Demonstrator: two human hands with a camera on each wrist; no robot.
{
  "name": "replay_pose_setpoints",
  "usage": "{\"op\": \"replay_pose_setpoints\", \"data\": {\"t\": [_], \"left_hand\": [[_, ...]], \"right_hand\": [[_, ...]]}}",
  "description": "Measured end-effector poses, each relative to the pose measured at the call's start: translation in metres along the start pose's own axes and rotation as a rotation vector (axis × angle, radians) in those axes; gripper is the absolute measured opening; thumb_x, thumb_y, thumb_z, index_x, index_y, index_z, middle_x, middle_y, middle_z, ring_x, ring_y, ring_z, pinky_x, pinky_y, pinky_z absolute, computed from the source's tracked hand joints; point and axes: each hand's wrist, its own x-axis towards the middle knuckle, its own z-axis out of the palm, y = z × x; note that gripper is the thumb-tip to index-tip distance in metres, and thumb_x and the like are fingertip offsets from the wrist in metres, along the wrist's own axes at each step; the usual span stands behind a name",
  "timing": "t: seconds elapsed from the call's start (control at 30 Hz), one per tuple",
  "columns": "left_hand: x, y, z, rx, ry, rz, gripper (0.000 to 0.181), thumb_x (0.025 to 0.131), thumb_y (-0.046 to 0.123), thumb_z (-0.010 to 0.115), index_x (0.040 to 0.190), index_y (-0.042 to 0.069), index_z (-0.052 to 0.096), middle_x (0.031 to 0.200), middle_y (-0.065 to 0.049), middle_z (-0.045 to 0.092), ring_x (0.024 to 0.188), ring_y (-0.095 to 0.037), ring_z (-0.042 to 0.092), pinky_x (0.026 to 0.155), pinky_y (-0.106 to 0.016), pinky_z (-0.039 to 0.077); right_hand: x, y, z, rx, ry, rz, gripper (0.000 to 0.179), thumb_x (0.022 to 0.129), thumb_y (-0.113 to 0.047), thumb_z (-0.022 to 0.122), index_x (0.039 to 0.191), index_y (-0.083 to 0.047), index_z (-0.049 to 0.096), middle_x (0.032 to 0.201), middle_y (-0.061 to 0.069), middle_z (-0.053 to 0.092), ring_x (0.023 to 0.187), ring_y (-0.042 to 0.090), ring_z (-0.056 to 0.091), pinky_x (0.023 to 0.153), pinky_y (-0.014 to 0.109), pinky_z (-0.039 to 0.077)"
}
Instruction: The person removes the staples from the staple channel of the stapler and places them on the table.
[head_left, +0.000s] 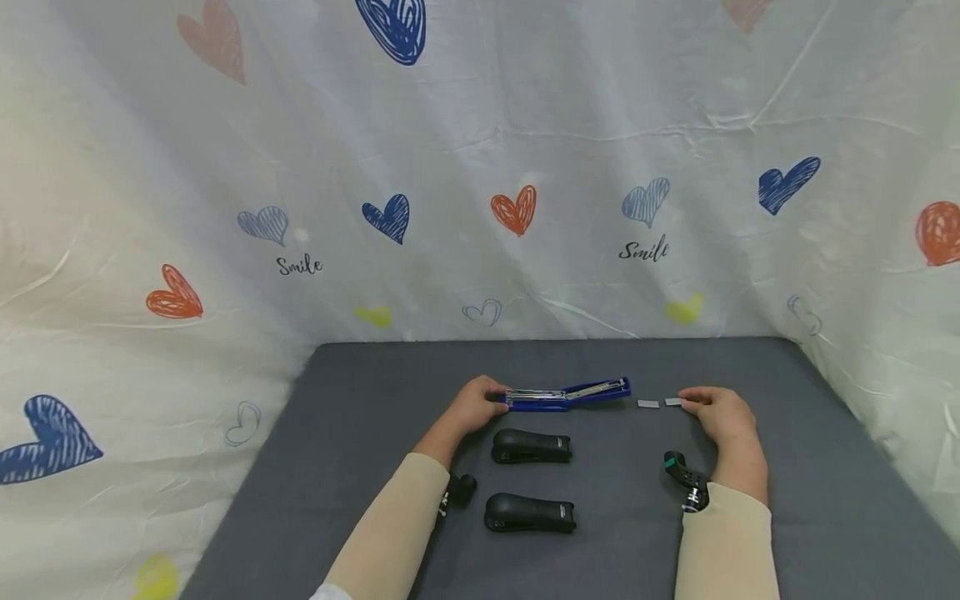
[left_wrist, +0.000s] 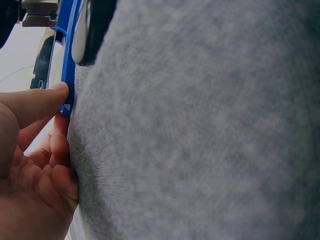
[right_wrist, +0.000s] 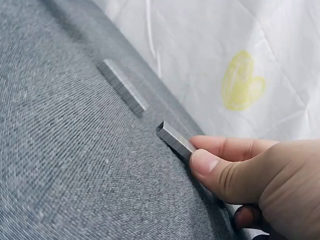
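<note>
Sleeves: beige, one on each forearm [head_left: 390, 533], reaching in from the near edge.
Nearest stapler: a black stapler [head_left: 529, 512], closed, lying lengthwise between the forearms.
Next stapler: a second black stapler [head_left: 531, 447], also closed, just beyond the first and roughly parallel.
Left hand [head_left: 472, 407]: thumb and forefinger pinch the left end of the blue stapler; the other fingers curl in loosely beside the cloth.
Right hand [head_left: 725, 417]: thumb and forefinger, nearly together, pinch one end of a staple strip [right_wrist: 175, 139]; the other fingers are partly hidden. Whether the strip touches the cloth, I cannot tell.
Blue stapler [head_left: 536, 407]: beyond the black pair, opened wide, its two halves almost in line, metal showing.
Loose strip [head_left: 648, 404]: a second row of staples on the cloth, between the blue stapler and the held strip, apart from both.
Table [head_left: 390, 375]: covered in dark grey cloth.
Curtain [head_left: 442, 275]: white, printed with hearts and "Smile", behind the table.
</note>
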Motion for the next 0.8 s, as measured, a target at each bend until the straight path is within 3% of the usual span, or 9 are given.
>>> {"op": "replay_pose_setpoints", "data": {"t": [0.17,0.47,0.67,0.8], "left_hand": [[0.002,0.002,0.000,-0.002,-0.003,-0.005,0.029,0.092,0.005,0.075,0.120,0.003,0.076,0.111,-0.009,0.065,0.107,-0.027,0.060,0.099,-0.046,0.046],[0.001,0.002,0.000,0.035,-0.045,0.018,0.031,0.094,0.005,0.073,0.125,0.002,0.073,0.118,-0.012,0.064,0.114,-0.029,0.058,0.104,-0.047,0.044],[-0.010,0.001,-0.008,-0.084,-0.078,-0.025,0.040,0.097,0.008,0.070,0.136,0.002,0.066,0.133,-0.015,0.062,0.124,-0.034,0.056,0.104,-0.050,0.044],[-0.022,-0.002,-0.018,-0.165,-0.020,-0.061,0.042,0.100,0.011,0.066,0.142,0.005,0.062,0.140,-0.014,0.060,0.122,-0.034,0.058,0.096,-0.048,0.050]], "right_hand": [[0.002,0.000,-0.001,-0.049,0.001,-0.006,0.031,0.103,-0.021,0.064,0.125,-0.001,0.070,0.127,0.030,0.062,0.119,0.054,0.050,0.099,0.069,0.030],[-0.003,-0.007,-0.008,-0.018,-0.028,-0.014,0.047,0.107,-0.029,0.056,0.143,0.002,0.055,0.136,0.033,0.054,0.124,0.054,0.047,0.101,0.068,0.035],[-0.009,-0.031,-0.016,0.010,-0.028,-0.099,0.057,0.110,-0.041,0.046,0.146,0.004,0.050,0.139,0.034,0.052,0.124,0.054,0.050,0.096,0.067,0.041],[-0.016,-0.058,-0.019,0.002,-0.010,-0.172,0.059,0.110,-0.044,0.044,0.145,0.004,0.051,0.135,0.032,0.053,0.121,0.052,0.051,0.092,0.065,0.044]]}}
